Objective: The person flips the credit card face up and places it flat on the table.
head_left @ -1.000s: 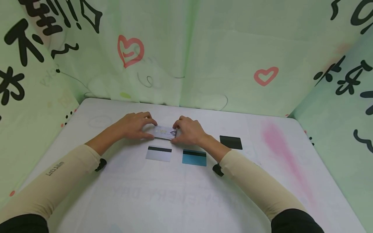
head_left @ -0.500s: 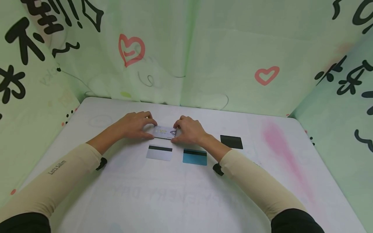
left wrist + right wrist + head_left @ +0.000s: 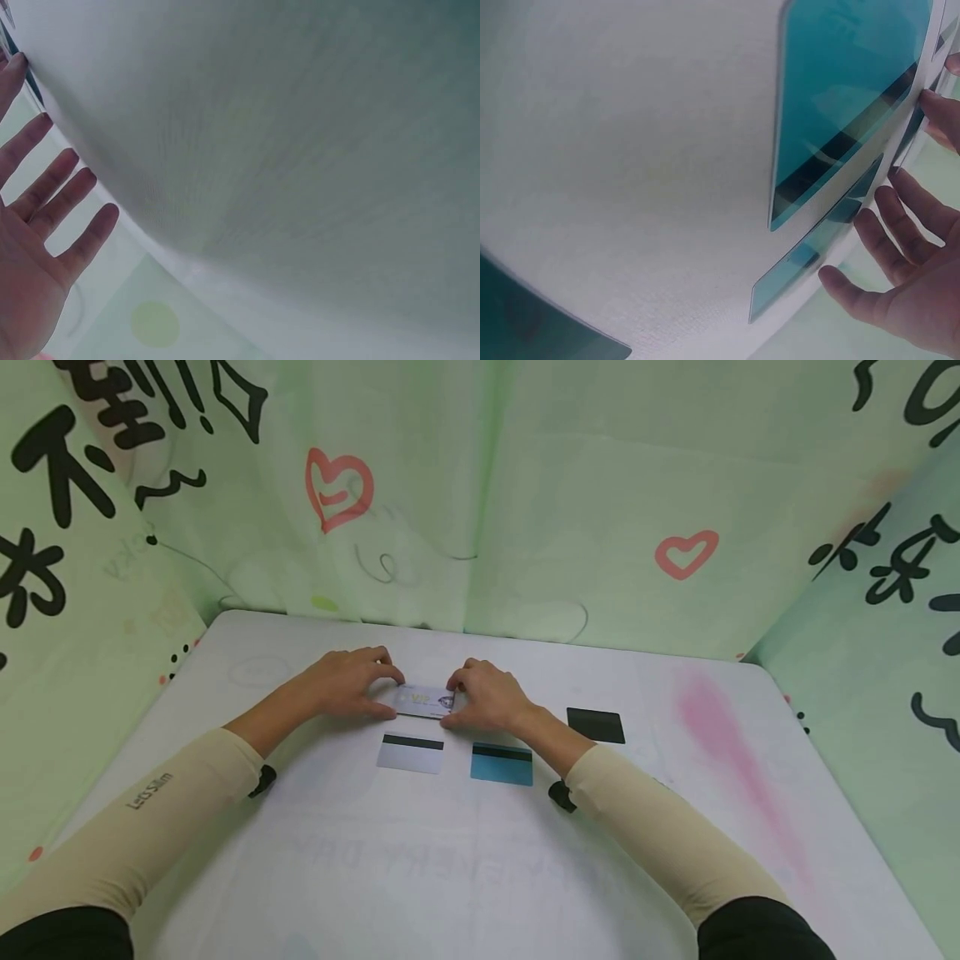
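"So, what does the head view give you?"

"A VIP card (image 3: pixel 422 700) at the white tabletop (image 3: pixel 360 860), between two hands. The left hand (image 3: pixel 352 685) pinches its left end with thumb and finger; the right hand (image 3: pixel 487 697) pinches its right end. (Whether it lies flat or sits slightly raised, I can't tell.)"

"And around it?"

"Nearer the person, a pale card (image 3: pixel 409 756) with a dark stripe, and right of that a blue card (image 3: pixel 501 766) striped likewise. A black card (image 3: pixel 596 727) lies to the right, near the right forearm (image 3: pixel 558 743)."

"Left wrist view?"

"The left hand at the edge, fingers spread, index tip at a dark sliver (image 3: pixel 34 86), too cropped to name. Past the tabletop, a yellow-green spot (image 3: pixel 155 324) on the sheet (image 3: pixel 112 300)."

"Right wrist?"

"The blue card shows large, with a teal card (image 3: pixel 817 244), steeply slanted to the camera, just beside it. A dark green piece (image 3: pixel 532 322) fills the lower left corner; the right hand's fingers spread opposite."
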A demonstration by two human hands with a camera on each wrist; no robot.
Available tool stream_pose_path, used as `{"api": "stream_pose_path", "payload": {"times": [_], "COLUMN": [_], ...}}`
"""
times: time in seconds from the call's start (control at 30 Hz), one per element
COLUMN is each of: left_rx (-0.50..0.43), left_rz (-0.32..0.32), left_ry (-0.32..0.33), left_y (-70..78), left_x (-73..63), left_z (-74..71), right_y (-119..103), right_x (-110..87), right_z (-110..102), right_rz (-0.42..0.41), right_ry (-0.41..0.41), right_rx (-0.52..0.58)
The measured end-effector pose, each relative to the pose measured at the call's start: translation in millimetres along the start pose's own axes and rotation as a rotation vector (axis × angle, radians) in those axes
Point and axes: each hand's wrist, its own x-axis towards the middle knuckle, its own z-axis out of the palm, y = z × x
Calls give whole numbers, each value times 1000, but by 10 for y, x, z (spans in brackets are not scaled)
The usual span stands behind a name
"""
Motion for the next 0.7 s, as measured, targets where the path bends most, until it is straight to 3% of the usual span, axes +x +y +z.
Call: {"api": "stream_pose_path", "payload": {"times": [0.7], "left_rx": [4], "left_rz": [3], "left_ry": [6], "left_y": [2], "left_x": [-7], "left_z": [1], "right_y": [22], "right_x": [12], "right_z": [24], "right_rz": [-7], "right_ry": [10], "right_rx": [8]}}
